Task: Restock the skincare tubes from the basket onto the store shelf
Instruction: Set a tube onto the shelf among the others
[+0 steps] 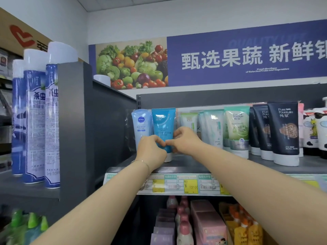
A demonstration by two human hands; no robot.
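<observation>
A bright blue skincare tube (pixel 163 124) stands cap-down at the left end of the grey top shelf (pixel 194 163). My left hand (pixel 150 151) and my right hand (pixel 184 140) both pinch its lower part, fingertips meeting in front of it. A pale blue Nivea tube (pixel 140 124) stands just to its left, partly behind my left hand. To the right stand green-and-white tubes (pixel 236 128) and dark navy tubes (pixel 283 129). The basket is not in view.
A dark divider panel (pixel 76 129) bounds the shelf on the left, with tall blue spray cans (pixel 35 117) beyond it. Price labels (pixel 191 184) line the shelf edge. Pink bottles and boxes (pixel 203 223) fill the shelf below. A vegetable banner (pixel 212 61) hangs above.
</observation>
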